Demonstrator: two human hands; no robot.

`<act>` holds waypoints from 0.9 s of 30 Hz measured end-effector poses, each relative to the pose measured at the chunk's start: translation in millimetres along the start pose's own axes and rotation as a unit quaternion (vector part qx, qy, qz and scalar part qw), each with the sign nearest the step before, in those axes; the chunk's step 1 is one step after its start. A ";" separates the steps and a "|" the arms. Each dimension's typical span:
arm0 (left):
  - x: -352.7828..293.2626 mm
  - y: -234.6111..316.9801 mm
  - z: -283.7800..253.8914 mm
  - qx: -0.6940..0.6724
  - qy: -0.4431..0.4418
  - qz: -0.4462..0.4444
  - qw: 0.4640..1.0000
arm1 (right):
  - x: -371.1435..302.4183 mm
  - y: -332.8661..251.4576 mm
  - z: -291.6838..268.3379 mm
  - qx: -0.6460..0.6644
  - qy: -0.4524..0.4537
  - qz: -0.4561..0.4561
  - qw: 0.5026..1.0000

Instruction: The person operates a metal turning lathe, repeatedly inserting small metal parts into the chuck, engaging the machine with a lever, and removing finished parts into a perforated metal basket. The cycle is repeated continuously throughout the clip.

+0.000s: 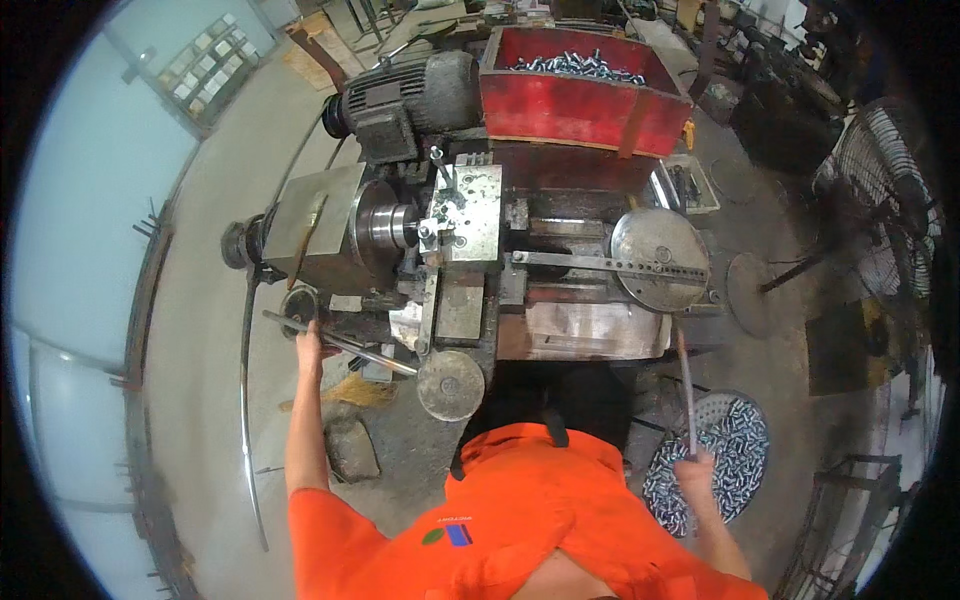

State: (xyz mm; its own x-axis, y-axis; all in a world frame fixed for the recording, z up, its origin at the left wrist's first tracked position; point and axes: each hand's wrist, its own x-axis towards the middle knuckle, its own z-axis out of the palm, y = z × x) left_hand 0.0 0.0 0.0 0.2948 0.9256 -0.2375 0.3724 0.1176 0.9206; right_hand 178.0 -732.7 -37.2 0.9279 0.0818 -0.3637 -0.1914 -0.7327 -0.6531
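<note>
Head view: machine [470, 220] fills the middle; floor [215, 210] stretches between it and the left wall [100, 140].
Left hand [308, 343]: fingers wrapped round a metal bar [378, 357] at the machine's near-left edge.
Right hand [695, 470]: closed on a rod's [686, 372] lower end, overlapping a pan [712, 405] of metal pieces [738, 455].

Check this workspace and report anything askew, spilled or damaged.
A brown stick-like tool lies aslant on the box-shaped housing at the left end of the machine; loose there, it seems out of place. Straw bristles lie untidily on the floor nearby. No damage is clear.
</note>
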 end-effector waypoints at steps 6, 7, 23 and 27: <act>-16.5 -12.4 31.9 -0.042 -0.028 -0.021 0.999 | 100.9 17.9 -141.2 -0.384 0.157 -0.039 0.909; -20.3 -2.5 31.6 -0.052 -0.028 0.002 0.998 | 126.4 19.3 -149.7 -0.430 0.171 -0.052 0.885; -5.7 -83.2 -0.9 0.579 -0.153 0.243 0.763 | 183.2 -34.2 -102.4 -0.412 0.424 -0.119 0.798; 0.2 -107.5 27.3 0.643 -0.091 0.151 0.745 | 187.3 -32.9 -104.3 -0.412 0.419 -0.094 0.803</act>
State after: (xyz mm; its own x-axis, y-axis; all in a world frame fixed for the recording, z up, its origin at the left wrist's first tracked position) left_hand -15.9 -22.3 -107.4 0.6069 0.7622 -0.2253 0.7659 -0.6366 -0.0905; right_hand 391.4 -763.7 -14.5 0.8709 0.0134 0.4912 -0.0660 -0.9874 0.1440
